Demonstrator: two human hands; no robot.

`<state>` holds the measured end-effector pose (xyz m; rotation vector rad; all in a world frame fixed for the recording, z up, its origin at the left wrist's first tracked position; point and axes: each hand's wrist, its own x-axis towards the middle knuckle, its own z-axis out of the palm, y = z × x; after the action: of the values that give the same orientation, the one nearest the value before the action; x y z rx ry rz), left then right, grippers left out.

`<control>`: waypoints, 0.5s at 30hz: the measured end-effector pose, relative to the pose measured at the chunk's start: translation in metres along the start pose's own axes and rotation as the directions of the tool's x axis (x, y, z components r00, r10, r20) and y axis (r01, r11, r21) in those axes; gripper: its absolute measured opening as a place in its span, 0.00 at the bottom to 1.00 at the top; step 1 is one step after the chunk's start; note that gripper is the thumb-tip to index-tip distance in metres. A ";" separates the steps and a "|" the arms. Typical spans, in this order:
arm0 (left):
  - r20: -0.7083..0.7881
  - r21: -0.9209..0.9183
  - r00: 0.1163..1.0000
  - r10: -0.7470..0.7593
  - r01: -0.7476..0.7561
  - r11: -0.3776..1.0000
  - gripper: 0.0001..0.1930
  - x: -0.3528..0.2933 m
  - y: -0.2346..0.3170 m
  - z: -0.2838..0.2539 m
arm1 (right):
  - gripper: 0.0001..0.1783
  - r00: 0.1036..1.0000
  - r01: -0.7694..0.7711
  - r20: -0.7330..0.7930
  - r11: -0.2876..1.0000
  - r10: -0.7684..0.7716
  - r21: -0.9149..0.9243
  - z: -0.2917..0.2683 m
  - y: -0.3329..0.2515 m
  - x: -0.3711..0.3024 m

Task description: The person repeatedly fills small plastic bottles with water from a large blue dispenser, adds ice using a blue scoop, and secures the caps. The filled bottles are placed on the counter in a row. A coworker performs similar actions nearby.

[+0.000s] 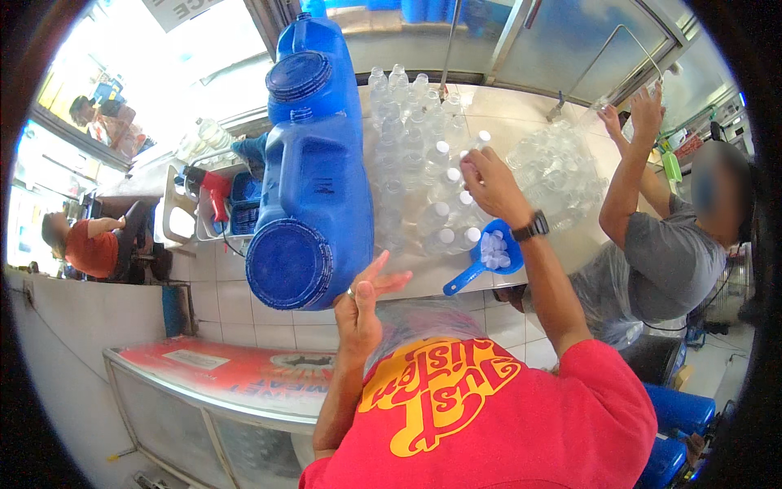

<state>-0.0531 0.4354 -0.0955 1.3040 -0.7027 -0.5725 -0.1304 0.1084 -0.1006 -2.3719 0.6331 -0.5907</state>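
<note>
My right hand (494, 189), with a dark watch on its wrist, reaches over the clear plastic bottles (414, 155). Its fingers are curled together at the top of one bottle, seemingly on a white cap that they mostly hide. Around it stand several bottles with white caps (453, 174); those farther left have no caps. Just below my right hand sits a blue scoop (463, 279) holding loose white caps (494, 249). My left hand (366, 308) is empty, its fingers stretched out, beside the large blue plastic container (314, 187).
A heap of clear bottles (562, 171) lies at the right of the table (521, 122). There a co-worker in grey (664, 261) raises both hands. A red heat gun (215, 194) rests by bins at left. Below stands a red-topped display case (236, 371).
</note>
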 end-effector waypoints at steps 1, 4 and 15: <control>-0.029 0.016 0.999 -0.015 0.015 1.000 0.33 -0.003 0.000 -0.001 | 0.10 1.000 0.002 0.020 1.000 -0.003 0.022 0.010 0.006 0.011; -0.069 0.030 0.997 0.035 -0.033 0.999 0.31 -0.014 0.000 -0.003 | 0.13 0.983 0.131 0.145 0.985 -0.113 -0.116 0.036 0.027 0.047; -0.159 0.030 0.985 0.066 -0.062 0.998 0.29 -0.036 0.009 -0.018 | 0.17 0.873 0.383 0.440 0.856 -0.211 -0.348 0.097 0.053 0.118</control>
<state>-0.0639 0.4757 -0.0940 1.3298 -0.6183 -0.4029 -0.0006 0.0471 -0.1747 -2.9251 0.2153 -0.0869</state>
